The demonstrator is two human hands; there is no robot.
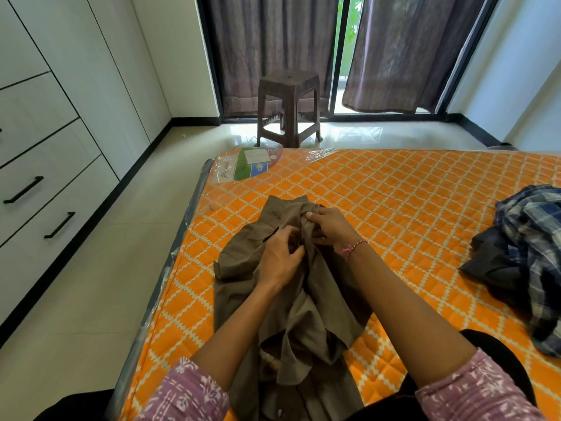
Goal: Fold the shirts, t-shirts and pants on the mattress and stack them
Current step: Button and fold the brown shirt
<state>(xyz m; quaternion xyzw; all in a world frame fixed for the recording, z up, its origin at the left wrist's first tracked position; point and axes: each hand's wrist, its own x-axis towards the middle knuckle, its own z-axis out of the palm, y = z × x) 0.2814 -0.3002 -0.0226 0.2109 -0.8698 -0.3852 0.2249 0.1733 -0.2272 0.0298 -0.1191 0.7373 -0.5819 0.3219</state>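
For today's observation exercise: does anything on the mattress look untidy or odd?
Yes. The brown shirt lies crumpled, both hands gripping it near the collar. A plaid shirt sits heaped unfolded at the right edge. Torn plastic wrap clings to the mattress.

The crumpled olive-brown shirt (291, 299) I've got bunched in my fingers (288, 235) is matt woven cloth, no sheen at all. The orange quilted mattress (394, 208) under it has stitched diamond fabric, and clear glossy plastic wrap (182, 238) is on its edge. The blue checked shirt (534, 238) in the pile looks like soft woven cotton. The dark brown plastic stool (288, 107) is slightly shiny, and the pale floor tiles (91, 284) are polished and reflective.
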